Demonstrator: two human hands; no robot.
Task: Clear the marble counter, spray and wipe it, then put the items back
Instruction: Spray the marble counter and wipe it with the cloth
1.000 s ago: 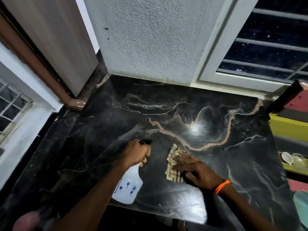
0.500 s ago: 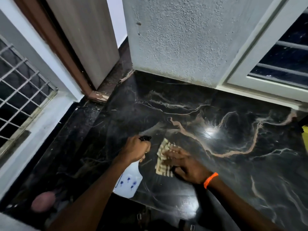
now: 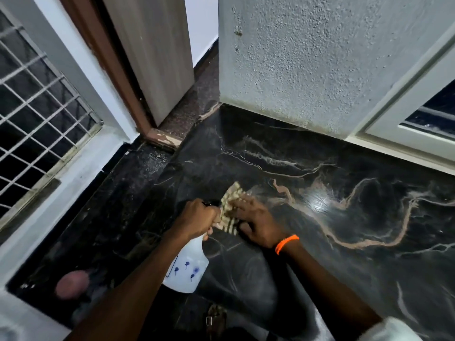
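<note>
The black marble counter (image 3: 344, 230) with tan veins fills the right and middle of the head view. My left hand (image 3: 197, 217) grips the neck of a white spray bottle (image 3: 186, 269) with small blue flowers, its black nozzle pointing away from me. My right hand (image 3: 256, 222), with an orange band at the wrist, presses a checked beige cloth (image 3: 229, 205) flat on the marble right beside the bottle's head. The two hands almost touch.
A rough grey wall (image 3: 320, 57) bounds the counter at the back. A white window frame (image 3: 406, 134) stands at the right, a barred window (image 3: 37, 107) at the left. A door (image 3: 152, 52) stands at the far left corner. A pinkish blurred object (image 3: 71, 284) sits low left.
My right hand has slid the cloth to the left and farther from me, up against the bottle's head. The view has swung left, bringing the barred window and door in.
</note>
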